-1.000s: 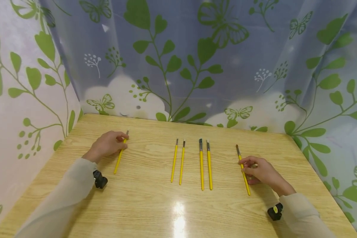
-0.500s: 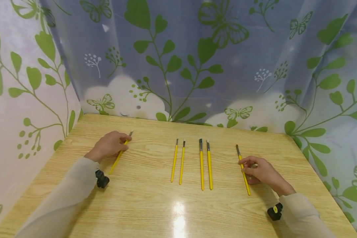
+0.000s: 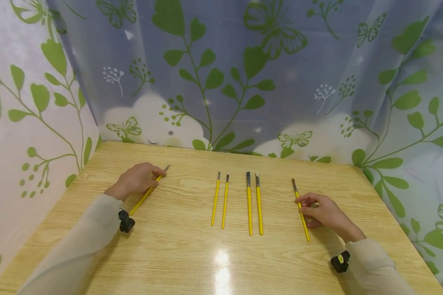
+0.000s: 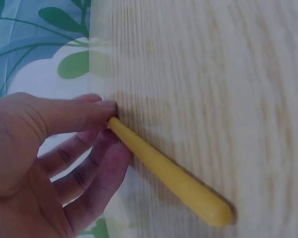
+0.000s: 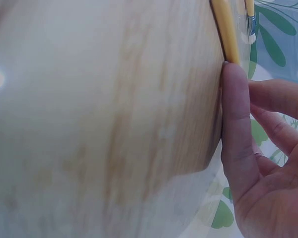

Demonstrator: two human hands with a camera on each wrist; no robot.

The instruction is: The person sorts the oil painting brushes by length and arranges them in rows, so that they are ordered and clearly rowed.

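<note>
At the left of the table, my left hand pinches a yellow paintbrush near its metal ferrule. The brush slants, bristles up and to the right, its handle end down by the wrist. In the left wrist view, the thick end of that yellow handle points away from the thumb and fingers. On the right, my right hand pinches another yellow paintbrush around the middle, brown bristles pointing away from me. The right wrist view shows part of its handle beyond a fingertip; its bristles are out of that view.
Between the hands lie two thin yellow paintbrushes and two wider ones, side by side with bristles toward the back. They rest on a wood-grain table. A leaf-patterned curtain stands behind the table's far edge.
The brush in my left hand has swung clockwise: its bristle end went right and its handle end left. My left hand shifted slightly right. The right hand and the middle brushes stay put.
</note>
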